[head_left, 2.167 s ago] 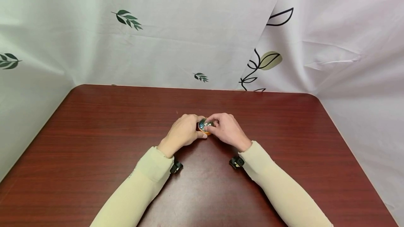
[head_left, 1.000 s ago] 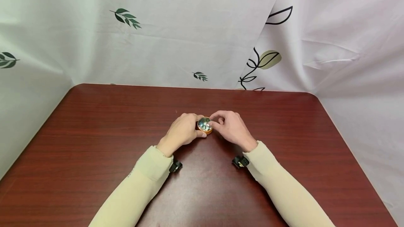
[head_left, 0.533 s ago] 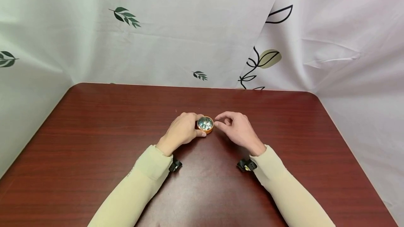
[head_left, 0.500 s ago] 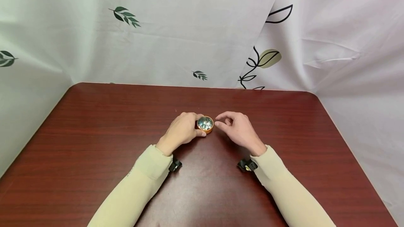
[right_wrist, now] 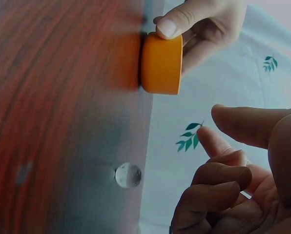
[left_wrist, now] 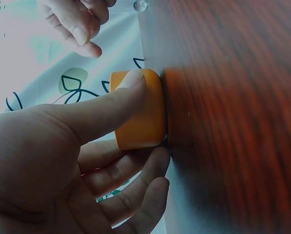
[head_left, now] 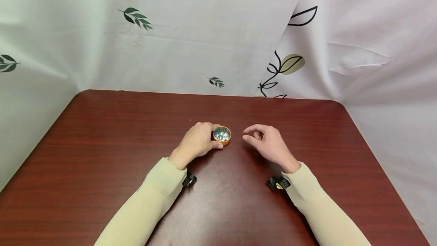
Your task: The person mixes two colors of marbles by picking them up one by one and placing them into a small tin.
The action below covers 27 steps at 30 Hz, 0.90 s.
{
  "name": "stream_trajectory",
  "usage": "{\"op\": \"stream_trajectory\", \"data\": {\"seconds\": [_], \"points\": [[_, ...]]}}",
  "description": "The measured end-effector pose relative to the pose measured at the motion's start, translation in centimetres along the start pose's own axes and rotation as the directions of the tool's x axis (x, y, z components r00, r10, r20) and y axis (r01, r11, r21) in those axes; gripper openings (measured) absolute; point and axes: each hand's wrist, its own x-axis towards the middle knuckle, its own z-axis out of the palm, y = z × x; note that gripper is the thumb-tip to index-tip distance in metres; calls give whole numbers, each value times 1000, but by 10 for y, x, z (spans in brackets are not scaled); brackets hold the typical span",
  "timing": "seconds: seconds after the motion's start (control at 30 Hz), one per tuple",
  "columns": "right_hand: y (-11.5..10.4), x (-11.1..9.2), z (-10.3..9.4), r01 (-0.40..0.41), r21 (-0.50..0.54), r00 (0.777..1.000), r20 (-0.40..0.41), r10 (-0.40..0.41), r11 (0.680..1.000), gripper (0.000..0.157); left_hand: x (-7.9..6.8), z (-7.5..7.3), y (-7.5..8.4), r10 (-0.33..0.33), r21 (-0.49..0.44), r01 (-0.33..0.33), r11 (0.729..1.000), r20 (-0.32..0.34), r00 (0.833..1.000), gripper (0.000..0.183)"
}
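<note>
A small round orange cup (head_left: 226, 143) stands upright on the table, filled with shiny clear and bluish pieces whose kind I cannot make out. My left hand (head_left: 198, 139) grips its side between thumb and fingers; the left wrist view shows the thumb on the orange wall (left_wrist: 148, 117). To the right of the cup, apart from it, hovers my right hand (head_left: 268, 143), its fingers loosely bent and holding nothing. A clear glass ball (right_wrist: 128, 175) lies on the table near my right hand in the right wrist view; in the head view it does not show.
The dark red wooden table (head_left: 136, 124) has rounded back corners. White cloth (head_left: 187, 41) with leaf prints hangs behind and on both sides. A small black camera sits at each wrist, the left camera (head_left: 189, 180) and the right camera (head_left: 278, 183).
My right hand has drawn back from the top of the cup and moved to the right, uncovering the shiny contents. The left hand keeps its grip, and the cup has stayed nearly still.
</note>
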Motion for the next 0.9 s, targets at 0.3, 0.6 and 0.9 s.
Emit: {"op": "stream_trajectory", "data": {"seconds": [0.3,0.6,0.9], "points": [[12,-4,-5,-29,18,999,36,28,999,17,-2,2,-1,-5,8,5,1000,2,1000,62],[19,-5,-16,-61,48,992,114,56,997,27,-2,1,2,-3,9,3,1000,4,1000,62],[25,-3,-22,-85,71,983,167,72,994,35,-1,-1,2,-3,18,3,1000,13,1000,63]]}}
